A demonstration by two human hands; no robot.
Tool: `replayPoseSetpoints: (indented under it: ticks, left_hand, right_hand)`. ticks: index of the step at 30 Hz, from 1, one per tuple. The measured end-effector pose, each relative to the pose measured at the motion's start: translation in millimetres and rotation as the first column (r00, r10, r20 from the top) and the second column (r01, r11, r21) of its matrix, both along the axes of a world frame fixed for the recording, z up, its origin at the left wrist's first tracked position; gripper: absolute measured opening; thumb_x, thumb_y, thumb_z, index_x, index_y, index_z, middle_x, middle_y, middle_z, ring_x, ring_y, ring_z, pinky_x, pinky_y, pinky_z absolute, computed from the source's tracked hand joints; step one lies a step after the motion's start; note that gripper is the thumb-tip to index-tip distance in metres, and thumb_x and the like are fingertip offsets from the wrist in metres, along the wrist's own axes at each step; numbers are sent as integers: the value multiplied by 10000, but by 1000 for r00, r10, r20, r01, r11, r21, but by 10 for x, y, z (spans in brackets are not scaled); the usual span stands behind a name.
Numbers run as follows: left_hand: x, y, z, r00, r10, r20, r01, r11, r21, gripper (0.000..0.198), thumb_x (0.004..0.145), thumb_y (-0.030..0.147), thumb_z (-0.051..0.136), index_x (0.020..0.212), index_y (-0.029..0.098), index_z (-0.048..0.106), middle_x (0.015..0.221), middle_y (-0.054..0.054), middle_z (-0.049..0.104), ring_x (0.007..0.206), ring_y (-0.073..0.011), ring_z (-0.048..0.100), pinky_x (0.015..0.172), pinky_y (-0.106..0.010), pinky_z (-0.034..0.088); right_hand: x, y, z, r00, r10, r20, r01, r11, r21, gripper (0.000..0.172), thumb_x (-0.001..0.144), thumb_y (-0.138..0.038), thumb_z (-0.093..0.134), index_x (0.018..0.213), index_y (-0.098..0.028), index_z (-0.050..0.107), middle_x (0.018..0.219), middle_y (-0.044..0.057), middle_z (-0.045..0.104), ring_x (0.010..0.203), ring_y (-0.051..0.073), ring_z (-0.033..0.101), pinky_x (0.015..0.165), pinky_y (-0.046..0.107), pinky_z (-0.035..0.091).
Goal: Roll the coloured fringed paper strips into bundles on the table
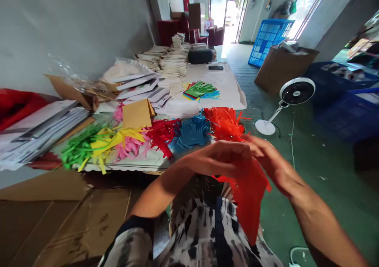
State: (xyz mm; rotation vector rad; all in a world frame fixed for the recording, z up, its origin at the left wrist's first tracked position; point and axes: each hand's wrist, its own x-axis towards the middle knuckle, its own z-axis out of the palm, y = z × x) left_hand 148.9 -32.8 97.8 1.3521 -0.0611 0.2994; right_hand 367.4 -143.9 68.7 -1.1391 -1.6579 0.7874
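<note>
A red sheet (251, 196) of thin, limp material hangs down in front of my body, narrowing to a point at the bottom. My left hand (223, 156) is closed on its upper part, with the fingertips partly hidden. From the other side, my right hand (271, 156) meets it at the top edge, fingers bent and pinched against the red material; motion blurs them slightly. Just beyond my hands, a pile of orange-red fringed strips (225, 123) lies on the table edge, beside blue fringed strips (192, 132) and dark red fringed strips (162, 135).
Pink (128, 148), yellow (118, 139) and green strips (81, 144) lie along the table's left front. Farther back are a multicoloured fringed bundle (201, 89), a phone (216, 68) and paper stacks (174, 64). A white fan (297, 91) stands right; cardboard (68, 219) lies lower left.
</note>
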Motion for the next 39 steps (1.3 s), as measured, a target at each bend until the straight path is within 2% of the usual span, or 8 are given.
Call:
replayPoseSetpoints:
  ticks: [6,13,18,20,25,28,32,39]
  left_hand:
    - [-206,136,-164,967,-5,-254,5,1000,-1,288,901,370,803,865,149,623,750,7,548,670,-89,470,591,-210,390]
    - [-488,352,-713,843,-280,-459,152,943,-296,558,734,482,930,1083,197,602,790,-5,730,506,-80,572,440,-160,398]
    - [-737,775,-596,784,136,-606,-108,991,84,527,805,505,862,1173,190,653,735,-16,744,555,-141,676,437,-181,385]
    - [-792,877,-519,709,457,-536,-273,880,389,514,830,542,824,1181,197,677,776,-35,761,642,-189,728,530,-249,507]
    - [-568,500,-731,467,855,225,-508,51,860,422,902,493,780,1235,250,688,1254,-106,751,1236,-312,670,1089,-505,539]
    - [-289,84,-1144,717,670,194,-363,121,924,769,881,555,779,1514,208,513,1523,-146,611,1450,-340,529,1238,-555,424]
    - [-73,-197,-1650,727,681,87,-221,112,969,567,1020,309,583,1547,118,494,1565,-195,563,1497,-319,504,1248,-520,437]
    - [-152,-306,-1695,724,675,140,-250,68,966,425,992,123,521,1396,119,653,1456,-168,668,1433,-319,578,1205,-516,496]
  right_hand:
    - [-32,-96,-249,948,220,-230,-273,933,-235,342,943,-546,679,834,-225,636,927,40,623,875,197,588,789,322,482]
    - [-19,-136,-232,961,42,-272,-153,902,-403,283,944,-423,742,866,-210,573,756,-38,494,632,87,442,538,209,387]
    - [-77,206,-380,970,-126,-209,33,917,-398,305,908,-450,766,1024,-239,579,773,-63,520,598,76,475,513,199,503]
    - [-103,377,-536,957,-175,-232,57,896,-440,364,889,-485,767,1074,-250,559,763,-75,519,566,77,492,494,220,534]
    - [-49,696,-944,961,-272,-54,216,857,-468,431,874,-436,741,1218,-245,566,856,-45,585,578,98,528,540,284,564]
    - [21,737,-1028,930,-273,245,346,875,-338,404,902,-332,679,1277,-207,596,907,2,673,606,124,546,614,310,531]
    - [11,545,-922,712,-304,632,424,905,-43,513,968,-289,583,1459,-154,521,1181,155,730,969,283,694,846,443,543]
    - [-291,-54,-989,493,-177,852,90,984,153,576,1002,-453,596,1528,-235,511,1625,182,485,1523,417,372,1205,685,273]
